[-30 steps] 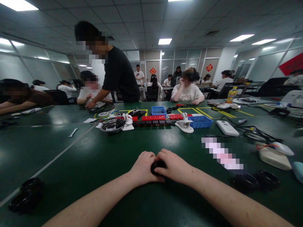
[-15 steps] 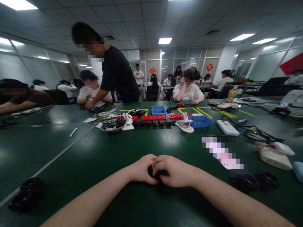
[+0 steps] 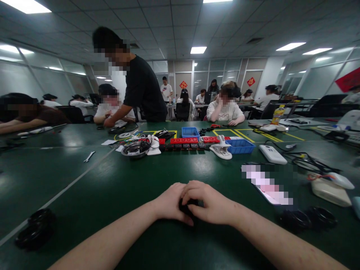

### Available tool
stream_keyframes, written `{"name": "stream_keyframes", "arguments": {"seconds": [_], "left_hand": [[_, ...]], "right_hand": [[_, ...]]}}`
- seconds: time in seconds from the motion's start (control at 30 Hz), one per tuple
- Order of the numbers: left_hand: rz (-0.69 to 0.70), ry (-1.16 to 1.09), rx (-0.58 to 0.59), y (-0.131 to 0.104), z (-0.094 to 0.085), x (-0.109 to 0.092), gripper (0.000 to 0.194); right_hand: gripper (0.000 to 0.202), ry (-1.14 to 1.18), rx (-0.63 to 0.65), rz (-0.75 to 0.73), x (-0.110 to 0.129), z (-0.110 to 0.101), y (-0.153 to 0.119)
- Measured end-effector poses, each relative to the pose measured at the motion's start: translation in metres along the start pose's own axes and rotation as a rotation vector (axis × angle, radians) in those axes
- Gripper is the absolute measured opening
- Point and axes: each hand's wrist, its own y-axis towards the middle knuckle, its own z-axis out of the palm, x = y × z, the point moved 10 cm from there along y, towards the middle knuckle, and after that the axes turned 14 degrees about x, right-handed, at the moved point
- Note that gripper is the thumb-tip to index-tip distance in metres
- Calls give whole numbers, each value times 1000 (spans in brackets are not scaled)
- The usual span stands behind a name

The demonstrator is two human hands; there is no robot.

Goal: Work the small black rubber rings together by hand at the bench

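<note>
A small black object (image 3: 185,205) sits between my two hands, low over the green table (image 3: 135,240); its shape is mostly covered by fingers. My left hand (image 3: 172,202) wraps round it from the left, with the thumb along its near side. From the right, my right hand (image 3: 206,202) curls its fingers over the top of the same object. The hands touch or overlap at the fingertips. Black round parts lie at the left (image 3: 36,228) and at the right (image 3: 322,216), partly near my right forearm.
A blurred-out phone (image 3: 267,185) lies right of my hands, near a white box (image 3: 272,154) and cables. Farther back are a metal bowl (image 3: 135,149), white clamp (image 3: 222,148), red strips (image 3: 184,140) and blue tray (image 3: 240,145). A wrench (image 3: 89,156) lies left. People are across the table.
The whole view has shifted slightly. My left thumb has moved down and nearer me along the black object, and my right fingers have changed their hold a little.
</note>
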Motion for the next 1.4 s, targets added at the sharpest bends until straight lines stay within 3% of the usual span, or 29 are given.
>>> {"name": "stream_keyframes", "arguments": {"seconds": [0.1,0.17,0.27,0.33,0.47,0.7,0.9,1.07,1.3,1.4], "left_hand": [[-44,77,4,0,2,0,78],[-60,130,12,-1,5,-2,76],[-68,188,-5,0,7,-6,75],[-83,205,-29,0,7,-6,76],[-127,218,-41,2,8,-2,66],[-138,199,-36,2,5,2,59],[-179,197,-104,-1,1,4,52],[-138,142,-84,1,4,6,45],[77,10,62,6,13,2,29],[90,27,77,6,14,2,32]], "right_hand": [[13,-44,-13,160,-12,-9,-4],[27,-66,-16,272,-24,-8,-6],[43,-108,5,390,-40,3,-7],[40,-138,36,431,-48,12,-5],[30,-165,48,453,-53,19,-3],[29,-160,66,441,-52,17,-2],[28,-171,45,457,-51,14,-2],[24,-154,50,368,-43,13,-1],[28,-28,170,45,-13,25,4],[28,-16,152,-22,-9,32,6]]}}
